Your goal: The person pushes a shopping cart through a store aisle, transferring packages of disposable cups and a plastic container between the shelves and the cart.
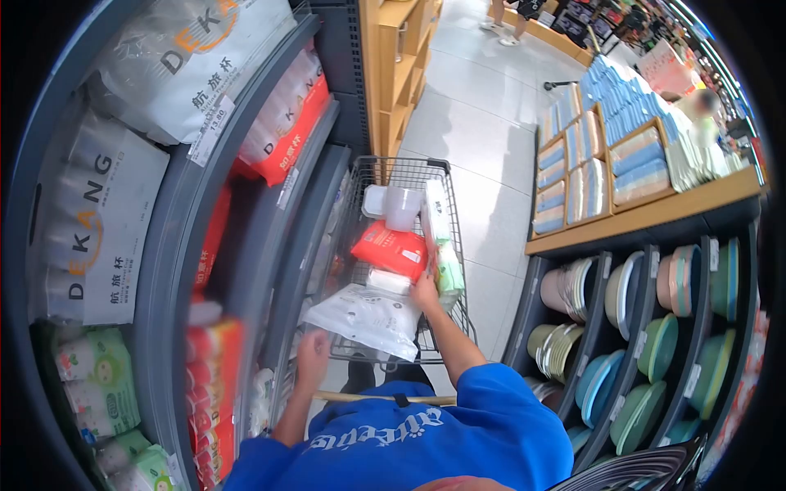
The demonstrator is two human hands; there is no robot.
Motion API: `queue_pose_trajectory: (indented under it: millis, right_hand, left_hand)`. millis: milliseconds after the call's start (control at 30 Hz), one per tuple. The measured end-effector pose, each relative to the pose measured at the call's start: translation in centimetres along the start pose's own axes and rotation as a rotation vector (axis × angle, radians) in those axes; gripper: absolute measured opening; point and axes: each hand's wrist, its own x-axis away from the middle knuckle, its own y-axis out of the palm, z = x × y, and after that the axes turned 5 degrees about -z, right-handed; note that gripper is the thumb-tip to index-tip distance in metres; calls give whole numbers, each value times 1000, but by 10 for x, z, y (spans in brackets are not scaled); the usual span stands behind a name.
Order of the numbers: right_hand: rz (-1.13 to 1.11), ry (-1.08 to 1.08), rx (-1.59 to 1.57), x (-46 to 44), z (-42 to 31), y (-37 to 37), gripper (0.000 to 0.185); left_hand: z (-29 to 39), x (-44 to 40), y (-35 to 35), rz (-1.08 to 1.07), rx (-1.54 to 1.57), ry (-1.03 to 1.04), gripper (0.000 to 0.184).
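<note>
the right grip (425,292) is in on the action, up against the lower right edge of the red packet (390,250) in the wire cart (401,159), though whether it's clenched or grasping i can't tell from here. over on the other side, the left grip (313,348) is blurred, fingers bent, just beside the left corner of the white plastic bag (366,319); can't tell if it has hold of anything. and that bag, folks, lies at the near end of the cart, with a small white pack (388,281) between it and the red packet. at the far end there's a translucent tub (403,209) beside a white container (375,200), and a white-and-green pack (444,262) runs along the right side. big grey-and-clear packages (106,221) fill the shelves (184,213) at left, while on the right it's stacked bowls (657,348) below folded cloths (643,168).
</note>
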Motion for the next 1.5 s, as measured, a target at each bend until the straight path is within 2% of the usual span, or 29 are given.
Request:
queue_pose_trajectory:
  millis: [67,167,267,367,500,533,600,833,933,1033,1133,1233,1267,1367,1400,1433,1500]
  right_hand:
    - [-38,62,78,-22,7,13,47]
    - [65,28,227,-48,18,35,36]
    - [-47,52,298,-75,31,43,27]
    - [-96,-108,435,-47,-9,-1,25]
    - [129,-524,390,-14,-71,-46,17]
    - [139,-661,382,1,-87,-58,15]
    - [167,-941,370,37,-126,-95,13]
    - [240,-1224,207,208,-215,-191,18]
    - [263,-1372,154,266,-231,-212,20]
    - [285,-1412,40,306,-241,-216,25]
    - [599,-1439,49,326,-249,-226,26]
    - [916,-1090,-325,343,-229,-232,30]
    - [1001,-936,-388,346,-220,-235,35]
    - [899,-651,-433,336,-200,-228,51]
    - [759,-575,-338,338,-194,-222,63]
    - [609,-561,-388,334,-188,-212,62]
    - [135,-488,-969,337,-182,-201,57]
  left_hand:
    - [-29,40,8,-57,-22,-56,21]
    - [-49,72,15,-104,-12,-79,22]
    - [-51,80,18,-115,20,-108,23]
    - [-64,72,19,-76,-1,-58,27]
    - [-44,49,5,-41,-24,60,39]
    - [-22,43,-6,-86,29,26,50]
    - [-2,26,-15,-30,-8,140,62]
    - [95,4,-69,154,-194,433,93]
    - [125,12,-90,286,-298,577,95]
    - [125,21,-117,12,-293,599,92]
    - [138,42,-127,-44,-166,569,79]
    - [132,35,-138,-64,255,381,76]
    - [124,33,-137,-10,386,446,62]
    - [109,29,-141,-50,767,322,56]
    - [116,33,-148,-102,916,260,51]
    - [114,35,-150,-128,1009,215,51]
    - [109,38,-151,-181,1198,121,52]
